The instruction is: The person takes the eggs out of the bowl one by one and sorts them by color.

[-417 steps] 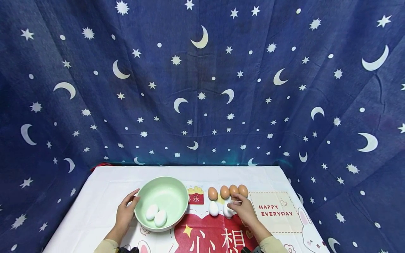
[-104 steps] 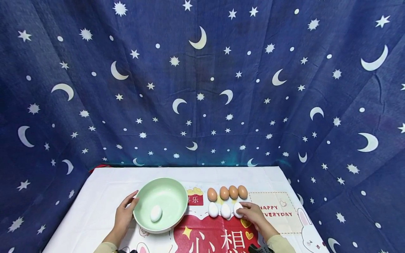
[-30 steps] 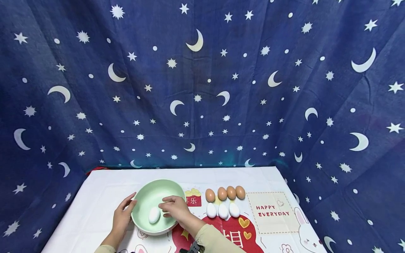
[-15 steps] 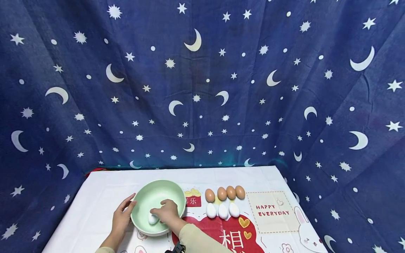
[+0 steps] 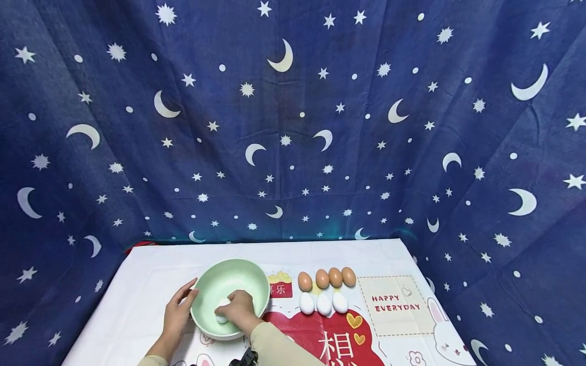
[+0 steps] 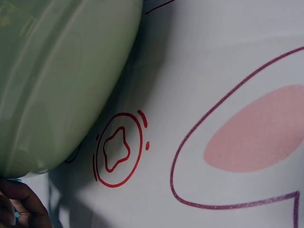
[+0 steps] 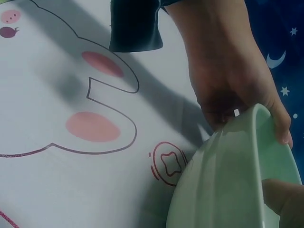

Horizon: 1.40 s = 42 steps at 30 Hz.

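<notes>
A light green bowl (image 5: 231,274) stands on the left half of the table, and one white egg (image 5: 221,319) lies inside it. My right hand (image 5: 241,307) reaches into the bowl and pinches this egg between thumb and fingers, covering part of it. At the bowl's left side, my left hand (image 5: 176,316) holds the rim; the right wrist view shows a digit of the left hand (image 7: 282,126) hooked over the edge, with the others against the outside wall. In the left wrist view, the bowl's outer wall (image 6: 61,85) fills the upper left, above curled fingers (image 6: 23,199).
Right of the bowl, several brown eggs (image 5: 335,277) form a back row. Three white eggs (image 5: 323,304) sit in front of them. A printed white cloth (image 5: 160,264) covers the table, and a blue star-and-moon curtain (image 5: 293,127) hangs behind.
From above the bowl, my right hand has lowered onto the egg inside and grasped it. Over the longer span, one egg left the bowl and a third white egg joined the front row.
</notes>
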### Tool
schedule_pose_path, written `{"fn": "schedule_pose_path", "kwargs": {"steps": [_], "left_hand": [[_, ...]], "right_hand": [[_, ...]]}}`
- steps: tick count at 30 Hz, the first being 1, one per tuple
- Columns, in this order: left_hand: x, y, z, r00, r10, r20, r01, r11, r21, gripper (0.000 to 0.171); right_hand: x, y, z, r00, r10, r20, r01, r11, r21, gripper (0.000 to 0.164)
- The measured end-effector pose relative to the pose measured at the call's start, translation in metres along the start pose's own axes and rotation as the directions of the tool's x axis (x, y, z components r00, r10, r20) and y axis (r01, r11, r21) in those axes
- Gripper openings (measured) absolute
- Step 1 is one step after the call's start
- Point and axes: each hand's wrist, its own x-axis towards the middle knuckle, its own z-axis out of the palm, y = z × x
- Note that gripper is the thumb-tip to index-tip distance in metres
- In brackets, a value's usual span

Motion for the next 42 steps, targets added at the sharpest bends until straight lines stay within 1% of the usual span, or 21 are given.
{"fn": "schedule_pose_path", "kwargs": {"steps": [4, 10, 14, 19, 24, 29, 32, 34, 38, 42], "left_hand": [[-0.0007, 0.0020, -0.0001, 1.000, 0.004, 0.001, -0.004, 1.000, 0.011, 0.056], [-0.0018, 0.0027, -0.0003, 1.000, 0.019, 0.007, -0.019, 1.000, -0.003, 0.056], [-0.0020, 0.0013, 0.0002, 1.000, 0.026, -0.001, -0.026, 1.000, -0.009, 0.055], [-0.0018, 0.0009, 0.0005, 1.000, 0.023, -0.009, -0.023, 1.000, 0.000, 0.054], [-0.0021, 0.0018, 0.0002, 1.000, 0.017, -0.001, -0.017, 1.000, -0.007, 0.054], [-0.0021, 0.0017, -0.0003, 1.000, 0.003, 0.009, -0.003, 1.000, -0.001, 0.054], [-0.0012, 0.0005, -0.0007, 1.000, 0.003, 0.008, -0.003, 1.000, -0.007, 0.053], [-0.0007, 0.0000, -0.0008, 1.000, 0.005, 0.004, -0.005, 1.000, -0.014, 0.053], [-0.0011, 0.0015, -0.0017, 1.000, 0.014, -0.003, -0.014, 1.000, -0.001, 0.053], [-0.0021, 0.0059, -0.0037, 1.000, 0.028, -0.009, -0.027, 0.999, 0.039, 0.053]], "right_hand": [[0.0015, 0.0018, 0.0010, 0.999, -0.032, -0.024, 0.032, 0.999, -0.022, 0.035], [0.0014, 0.0014, -0.0001, 1.000, -0.015, -0.016, 0.015, 1.000, -0.025, 0.035], [0.0004, 0.0013, -0.0002, 1.000, -0.002, -0.004, 0.002, 1.000, -0.023, 0.036], [0.0015, 0.0011, -0.0008, 1.000, 0.013, 0.009, -0.013, 1.000, 0.004, 0.036], [0.0024, 0.0022, -0.0008, 1.000, 0.023, 0.015, -0.024, 0.999, 0.043, 0.036], [0.0028, 0.0031, -0.0005, 0.998, 0.046, 0.039, -0.051, 0.991, 0.121, 0.036], [0.0034, 0.0028, -0.0011, 0.996, 0.071, 0.062, -0.081, 0.978, 0.193, 0.037], [0.0034, 0.0032, -0.0013, 0.994, 0.079, 0.081, -0.098, 0.962, 0.256, 0.037], [0.0045, 0.0048, -0.0016, 0.986, 0.094, 0.136, -0.139, 0.916, 0.376, 0.034], [0.0057, 0.0049, -0.0045, 0.977, 0.103, 0.188, -0.178, 0.877, 0.447, 0.036]]}}
